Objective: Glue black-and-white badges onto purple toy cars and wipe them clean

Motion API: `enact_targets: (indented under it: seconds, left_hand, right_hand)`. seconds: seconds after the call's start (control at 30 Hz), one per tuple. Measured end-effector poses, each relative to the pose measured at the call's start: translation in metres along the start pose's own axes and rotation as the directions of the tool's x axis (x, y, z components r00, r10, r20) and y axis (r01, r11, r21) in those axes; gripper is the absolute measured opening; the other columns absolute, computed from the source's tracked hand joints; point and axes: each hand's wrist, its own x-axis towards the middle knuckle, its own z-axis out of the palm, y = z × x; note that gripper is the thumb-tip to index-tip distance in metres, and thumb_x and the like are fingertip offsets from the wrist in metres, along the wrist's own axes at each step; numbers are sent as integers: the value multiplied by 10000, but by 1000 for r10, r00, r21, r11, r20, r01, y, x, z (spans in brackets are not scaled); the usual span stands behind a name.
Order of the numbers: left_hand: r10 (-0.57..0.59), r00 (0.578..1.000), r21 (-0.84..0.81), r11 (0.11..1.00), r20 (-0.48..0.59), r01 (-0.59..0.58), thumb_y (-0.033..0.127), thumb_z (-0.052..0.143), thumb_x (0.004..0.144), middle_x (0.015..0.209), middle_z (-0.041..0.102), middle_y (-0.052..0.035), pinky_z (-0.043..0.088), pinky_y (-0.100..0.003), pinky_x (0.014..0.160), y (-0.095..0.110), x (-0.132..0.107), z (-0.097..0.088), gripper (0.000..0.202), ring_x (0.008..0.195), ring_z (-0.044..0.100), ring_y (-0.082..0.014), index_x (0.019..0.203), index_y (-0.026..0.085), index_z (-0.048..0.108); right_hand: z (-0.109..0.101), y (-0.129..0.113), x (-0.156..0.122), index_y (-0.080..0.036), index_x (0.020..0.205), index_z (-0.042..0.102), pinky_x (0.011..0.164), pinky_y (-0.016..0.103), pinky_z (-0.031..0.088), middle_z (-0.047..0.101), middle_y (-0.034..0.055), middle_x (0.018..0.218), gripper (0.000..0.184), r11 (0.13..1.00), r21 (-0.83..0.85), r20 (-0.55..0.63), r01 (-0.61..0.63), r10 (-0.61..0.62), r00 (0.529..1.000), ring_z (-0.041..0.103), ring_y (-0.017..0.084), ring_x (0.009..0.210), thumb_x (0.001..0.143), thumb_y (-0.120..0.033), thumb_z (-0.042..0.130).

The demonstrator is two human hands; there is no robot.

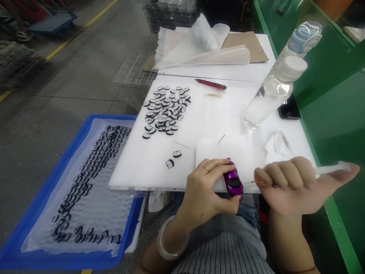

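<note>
Between the thumb and fingers of my left hand (203,190) is a purple toy car (234,179), held at the table's front edge. My right hand (291,186) is wrapped around a syringe (332,168), its thumb out by the plunger end. A thin needle tip (251,182) sticks out of the fist and points at the car, a small gap apart from it. Left of the car lie two small black-rimmed clear pieces (177,153). Farther back is a loose pile of similar pieces (164,112).
A blue tray (85,129) with rows of black-rimmed pieces stands low at the left. On the white table (134,163) are a red pen (211,83), several thin sticks (214,95), a water bottle (268,99), a phone (289,107) and a crumpled tissue (278,148). Foam sheets (199,53) lie behind.
</note>
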Motion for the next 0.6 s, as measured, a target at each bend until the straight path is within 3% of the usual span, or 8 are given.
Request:
enact_targets:
  seconds: [0.07, 0.23, 0.47, 0.6]
  left_hand:
    - [-6, 1000, 0, 1000, -3, 6, 209, 735, 610, 1124, 726, -125, 610, -449, 862, 1, 1, 0, 478, 1014, 680, -284, 1077, 107, 719]
    - [-6, 1000, -28, 1000, -14, 6, 198, 738, 600, 1123, 731, -106, 602, -431, 877, 2, 2, 2, 474, 1013, 683, -270, 1068, 121, 726]
    - [-12, 1000, -33, 999, -20, 12, 212, 756, 588, 1119, 736, -81, 603, -432, 872, 1, 1, 0, 497, 1017, 683, -268, 1080, 159, 715]
    - [-14, 1000, -26, 1000, -14, 13, 218, 766, 583, 1117, 734, -85, 603, -433, 862, 0, 2, 1, 505, 1018, 682, -271, 1082, 153, 714]
  right_hand:
    - [9, 10, 2, -213, 553, 193, 426, 323, 155, 71, -79, 448, 701, 995, 88, 74, -48, 41, 996, 62, 96, 404, 843, -757, 527]
    - [13, 21, 9, -211, 558, 199, 447, 311, 149, 89, -71, 445, 694, 980, 144, 122, -134, 117, 986, 68, 99, 419, 857, -816, 361]
    - [16, 22, 10, -207, 534, 195, 463, 304, 156, 111, -85, 439, 681, 955, 223, 133, -196, 169, 977, 80, 79, 426, 814, -692, 581]
    - [13, 23, 8, -206, 559, 214, 477, 312, 162, 127, -79, 459, 656, 958, 213, 156, -190, 158, 975, 94, 88, 443, 826, -682, 577]
